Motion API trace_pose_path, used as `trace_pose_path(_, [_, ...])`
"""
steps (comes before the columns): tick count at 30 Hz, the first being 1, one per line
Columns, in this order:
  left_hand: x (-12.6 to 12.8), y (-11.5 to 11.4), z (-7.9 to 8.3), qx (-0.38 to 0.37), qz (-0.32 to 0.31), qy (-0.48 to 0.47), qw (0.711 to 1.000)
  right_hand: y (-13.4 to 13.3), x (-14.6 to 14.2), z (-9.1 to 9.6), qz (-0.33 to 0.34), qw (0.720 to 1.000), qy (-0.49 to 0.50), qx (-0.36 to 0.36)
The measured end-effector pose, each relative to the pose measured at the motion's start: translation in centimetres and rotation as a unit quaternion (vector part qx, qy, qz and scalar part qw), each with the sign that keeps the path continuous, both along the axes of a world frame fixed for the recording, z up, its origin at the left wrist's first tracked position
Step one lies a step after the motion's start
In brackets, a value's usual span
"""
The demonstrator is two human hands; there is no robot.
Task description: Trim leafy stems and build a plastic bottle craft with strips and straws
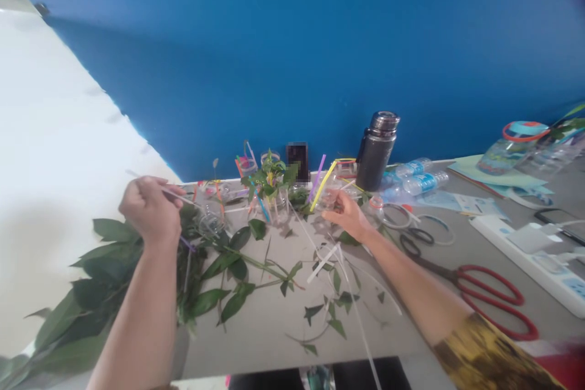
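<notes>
Head cam here: left hand (150, 210) is closed firmly round a thin pale straw (176, 195) above some leafy cuttings (237, 268), while the right hand (347, 214) sits half open just beside a small clear glass jar (328, 190) on the table (256, 341). Straw looks light and bendy, so I'd pinch it close to the end; jar looks slick and fragile, so best taken round the body.

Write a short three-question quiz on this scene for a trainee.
1. What thin item does the left hand grip?
2. True or false: the red-handled scissors lie farther right on the table than the right hand.
3. Which item stands upright near the blue wall? A) the power strip B) a dark metal flask C) the scissors

Key: 1. A thin straw 2. True 3. B
</notes>
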State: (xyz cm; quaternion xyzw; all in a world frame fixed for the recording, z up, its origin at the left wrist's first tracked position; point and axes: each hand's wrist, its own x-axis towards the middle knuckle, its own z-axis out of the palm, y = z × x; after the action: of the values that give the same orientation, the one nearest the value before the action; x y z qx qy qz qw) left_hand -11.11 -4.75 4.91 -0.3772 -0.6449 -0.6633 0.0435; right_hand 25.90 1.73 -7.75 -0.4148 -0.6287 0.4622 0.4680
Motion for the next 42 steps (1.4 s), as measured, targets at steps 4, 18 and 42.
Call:
trace_pose_path(4, [6.0, -1.4, 0.6, -0.037, -0.316, -0.125, 0.94, 0.1, -0.2, -0.2, 0.0, 1.0, 0.004, 0.005])
trace_pose_path(18, [17.9, 0.9, -3.7, -0.102, -0.471, -0.051, 0.875, 0.4, 0.2, 0.2, -0.015, 1.0, 0.015, 0.018])
trace_pose_path(42, [19.8, 0.1, -8.0, -0.089, -0.42, -0.076, 0.9, -0.9, -0.6, 1.6, -0.1, 0.99, -0.077, 0.058])
